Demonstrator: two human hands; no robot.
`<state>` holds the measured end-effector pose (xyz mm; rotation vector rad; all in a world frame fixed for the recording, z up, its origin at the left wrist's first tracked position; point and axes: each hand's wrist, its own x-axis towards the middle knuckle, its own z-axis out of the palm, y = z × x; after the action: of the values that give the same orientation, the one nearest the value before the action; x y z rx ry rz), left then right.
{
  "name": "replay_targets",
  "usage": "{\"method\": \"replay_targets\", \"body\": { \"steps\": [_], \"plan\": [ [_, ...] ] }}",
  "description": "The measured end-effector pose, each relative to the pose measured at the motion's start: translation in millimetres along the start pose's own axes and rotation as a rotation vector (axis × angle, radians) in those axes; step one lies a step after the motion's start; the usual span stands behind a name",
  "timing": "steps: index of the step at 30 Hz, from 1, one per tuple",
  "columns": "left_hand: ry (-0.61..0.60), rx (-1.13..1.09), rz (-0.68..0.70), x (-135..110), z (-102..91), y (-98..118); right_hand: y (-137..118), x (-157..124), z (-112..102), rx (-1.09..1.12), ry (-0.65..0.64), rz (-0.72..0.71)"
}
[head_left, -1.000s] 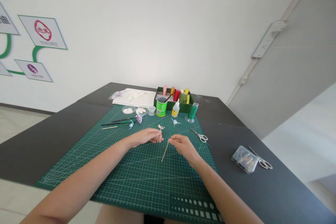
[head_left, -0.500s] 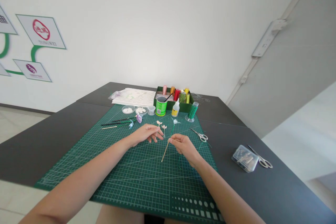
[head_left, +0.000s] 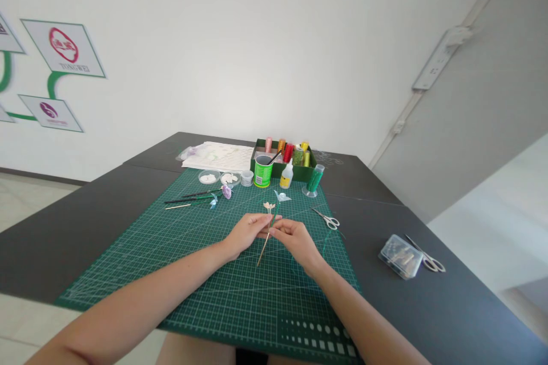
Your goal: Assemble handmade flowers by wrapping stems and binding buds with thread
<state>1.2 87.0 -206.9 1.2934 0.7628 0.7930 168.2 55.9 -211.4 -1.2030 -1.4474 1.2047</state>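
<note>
My left hand [head_left: 250,232] pinches thin stems topped by small pale pink flowers [head_left: 269,206]. Close against it, my right hand [head_left: 297,241] grips a flower stem [head_left: 263,250], green above the fingers and bare gold below. At the top of that stem is a pale blue flower [head_left: 282,197]. The two hands nearly meet over the green cutting mat [head_left: 240,302], and the fingers partly hide where the stems come together. Small scissors [head_left: 329,219] lie to the right of my right hand.
Behind stand a green can [head_left: 262,174], a glue bottle [head_left: 286,175], a spool of green thread [head_left: 315,179] and a box [head_left: 308,174] of coloured spools. Finished-looking flowers, including a purple one [head_left: 226,191], lie left. A clear case [head_left: 401,256] and larger scissors [head_left: 430,262] sit right.
My hands have come together. The pink flowers moved right and down to the blue flower's stem, and now stand close together. The stem in my right hand shifted slightly left.
</note>
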Motion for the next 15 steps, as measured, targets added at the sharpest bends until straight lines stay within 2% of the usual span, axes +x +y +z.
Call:
{"method": "replay_targets", "body": {
  "steps": [4, 10, 15],
  "plan": [
    [0.043, 0.037, 0.032, 1, 1.3, -2, 0, -1, 0, 0.058, -0.021, 0.057],
    [0.132, 0.051, 0.052, -2, 8.7, -7, 2, 2, 3, 0.052, 0.025, -0.001],
    [0.177, 0.058, 0.065, -4, 14.0, -8, 0, 0, 8, 0.09, 0.038, 0.021]
  ]
}}
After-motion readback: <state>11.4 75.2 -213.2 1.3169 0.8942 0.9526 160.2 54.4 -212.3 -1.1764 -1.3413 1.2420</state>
